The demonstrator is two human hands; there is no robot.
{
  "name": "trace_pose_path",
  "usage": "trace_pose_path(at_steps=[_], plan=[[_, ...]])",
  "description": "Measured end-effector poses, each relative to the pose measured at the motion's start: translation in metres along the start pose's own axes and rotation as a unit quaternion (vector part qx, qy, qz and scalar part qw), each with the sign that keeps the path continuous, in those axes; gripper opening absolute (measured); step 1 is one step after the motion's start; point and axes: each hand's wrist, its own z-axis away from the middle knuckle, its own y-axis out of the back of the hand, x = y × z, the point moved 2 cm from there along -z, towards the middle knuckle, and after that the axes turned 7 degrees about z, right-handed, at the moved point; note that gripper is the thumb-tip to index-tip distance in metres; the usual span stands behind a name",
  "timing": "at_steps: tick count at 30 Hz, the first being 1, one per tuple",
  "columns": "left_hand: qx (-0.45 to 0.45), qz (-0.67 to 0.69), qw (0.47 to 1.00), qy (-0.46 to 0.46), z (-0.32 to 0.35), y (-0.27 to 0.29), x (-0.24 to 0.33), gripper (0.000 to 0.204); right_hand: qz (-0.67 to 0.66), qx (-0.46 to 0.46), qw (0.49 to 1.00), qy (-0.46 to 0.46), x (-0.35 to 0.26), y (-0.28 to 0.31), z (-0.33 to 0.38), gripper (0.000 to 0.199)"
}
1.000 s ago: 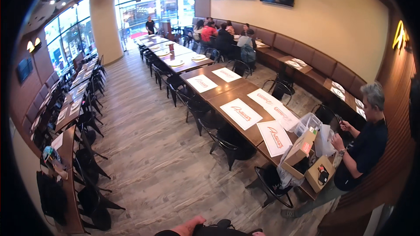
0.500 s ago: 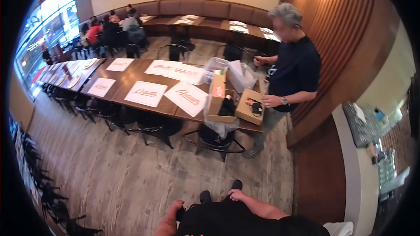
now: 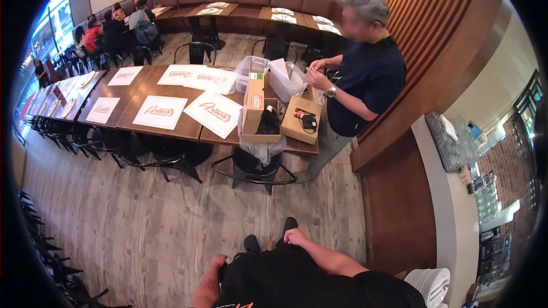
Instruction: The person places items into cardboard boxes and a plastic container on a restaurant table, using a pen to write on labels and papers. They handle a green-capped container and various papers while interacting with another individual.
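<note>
Beside black clothing (image 3: 285,280), 2 hands (image 3: 294,236) — bare, apart (unclasped)

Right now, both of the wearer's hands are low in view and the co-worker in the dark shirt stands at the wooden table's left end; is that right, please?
Not quite: the head view shows the co-worker at the right end of the wooden table, not the left. The wearer's left hand and right hand are low in view.
</note>
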Motion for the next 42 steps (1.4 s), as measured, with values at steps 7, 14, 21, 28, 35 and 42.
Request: trace_pose_path(at_steps=[7, 14, 21, 28, 35, 42], plan=[[0.035, 0.118, 0.991, 0.053, 0.002, 0.021, 0.012, 0.033, 0.037, -0.059, 0.997, -0.024, -0.004, -0.003, 0.006, 0.024], [0.051, 0.166, 0.983, 0.061, 0.008, 0.022, 0.020, 0.030, 0.017, -0.056, 0.998, -0.028, 0.006, -0.003, 0.003, 0.023], [0.002, 0.211, 0.973, 0.092, 0.002, 0.010, 0.013, 0.033, -0.013, -0.050, 0.998, -0.039, 0.012, -0.007, 0.006, 0.019], [0.002, 0.016, 1.000, 0.003, 0.003, 0.002, 0.007, 0.036, -0.057, -0.035, 0.994, -0.087, 0.019, -0.015, -0.001, 0.019], [0.001, 0.061, 0.998, 0.022, 0.000, 0.003, 0.008, 0.036, -0.035, -0.064, 0.995, -0.068, 0.021, -0.016, -0.004, 0.018], [0.006, 0.169, 0.984, 0.061, -0.001, 0.010, 0.007, 0.037, -0.055, -0.069, 0.993, -0.078, 0.021, -0.013, 0.000, 0.019]])
